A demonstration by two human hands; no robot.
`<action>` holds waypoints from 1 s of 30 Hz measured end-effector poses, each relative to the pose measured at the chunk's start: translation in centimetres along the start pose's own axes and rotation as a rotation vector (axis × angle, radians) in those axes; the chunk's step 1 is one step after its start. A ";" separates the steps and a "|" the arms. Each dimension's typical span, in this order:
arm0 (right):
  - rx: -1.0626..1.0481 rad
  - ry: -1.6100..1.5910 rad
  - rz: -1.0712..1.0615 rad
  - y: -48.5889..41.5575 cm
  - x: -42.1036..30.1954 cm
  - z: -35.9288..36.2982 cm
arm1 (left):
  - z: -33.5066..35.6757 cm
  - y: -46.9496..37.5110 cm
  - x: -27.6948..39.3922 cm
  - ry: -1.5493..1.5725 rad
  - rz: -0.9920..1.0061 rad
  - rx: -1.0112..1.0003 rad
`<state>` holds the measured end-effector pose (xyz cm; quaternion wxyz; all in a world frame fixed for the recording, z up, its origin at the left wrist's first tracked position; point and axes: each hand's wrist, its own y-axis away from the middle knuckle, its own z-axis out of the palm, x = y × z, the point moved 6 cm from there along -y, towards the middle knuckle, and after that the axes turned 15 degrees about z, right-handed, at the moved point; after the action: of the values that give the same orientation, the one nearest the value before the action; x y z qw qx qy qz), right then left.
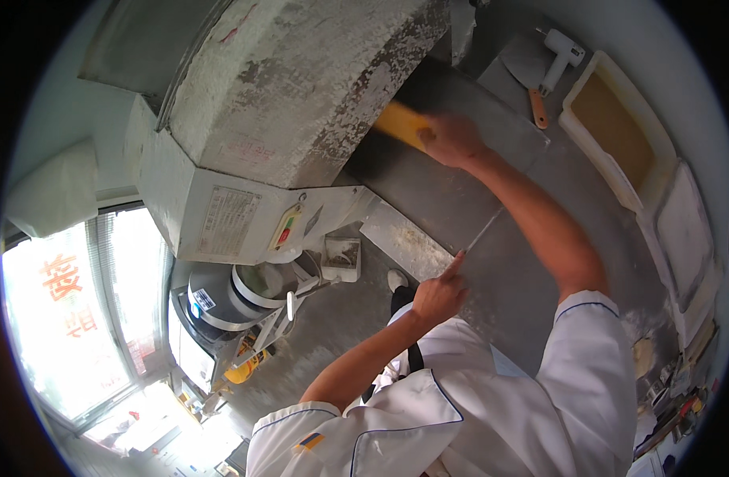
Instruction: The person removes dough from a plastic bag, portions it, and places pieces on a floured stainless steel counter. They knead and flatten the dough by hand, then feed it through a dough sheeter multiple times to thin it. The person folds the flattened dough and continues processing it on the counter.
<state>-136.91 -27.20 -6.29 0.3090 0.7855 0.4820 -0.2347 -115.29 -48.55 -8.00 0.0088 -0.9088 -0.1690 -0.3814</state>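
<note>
My right hand [453, 140] is closed around one end of a blurred yellow flat object [400, 122], over the grey metal worktop [507, 250] beside a large flour-marked machine [293, 89]. Whether the yellow object is stiff or soft cannot be told. My left hand [439, 298] is lower down near the worktop's edge, its index finger stretched out and the others partly curled. That fingertip meets the near end of a thin light line on the worktop, beside a floury metal plate [406, 238]. No object shows in the left hand.
At the back right lie a scraper with an orange handle [538, 107] and a white hand-held appliance [561, 56]. A white tub with tan contents [617, 125] stands along the right wall. Left below are a round metal machine [221, 298], a white basket [341, 259] and the floor.
</note>
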 end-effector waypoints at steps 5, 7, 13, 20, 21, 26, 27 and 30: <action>0.270 -0.719 0.447 -1.6 3.1 7.2 | 0.0 0.1 -0.1 -0.006 0.005 0.014; 0.161 -1.151 0.551 -1.8 2.1 12.8 | 0.3 0.2 -0.2 0.006 0.006 0.019; -0.061 -0.901 0.516 -6.0 -4.4 19.8 | 1.8 0.4 -1.0 -0.028 -0.036 -0.133; 0.156 -0.111 0.215 0.7 -2.0 13.2 | 0.3 0.3 -0.7 0.046 0.039 0.071; 0.133 -0.184 0.268 2.6 -0.6 11.8 | 0.3 0.3 -0.7 0.020 0.023 0.028; 0.095 -0.643 0.534 12.3 3.9 5.1 | 0.2 0.4 -1.0 -0.022 0.042 -0.046; 0.045 -0.654 0.590 13.0 4.6 4.0 | 0.2 0.4 -1.1 -0.033 0.050 -0.032; 0.027 -0.996 0.512 10.9 5.1 1.4 | 0.4 0.4 -1.1 -0.007 0.067 -0.038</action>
<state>-125.04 -28.83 -7.83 0.5366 0.6755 0.0687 -0.5011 -115.64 -49.20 -8.98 0.0037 -0.9152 -0.1310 -0.3811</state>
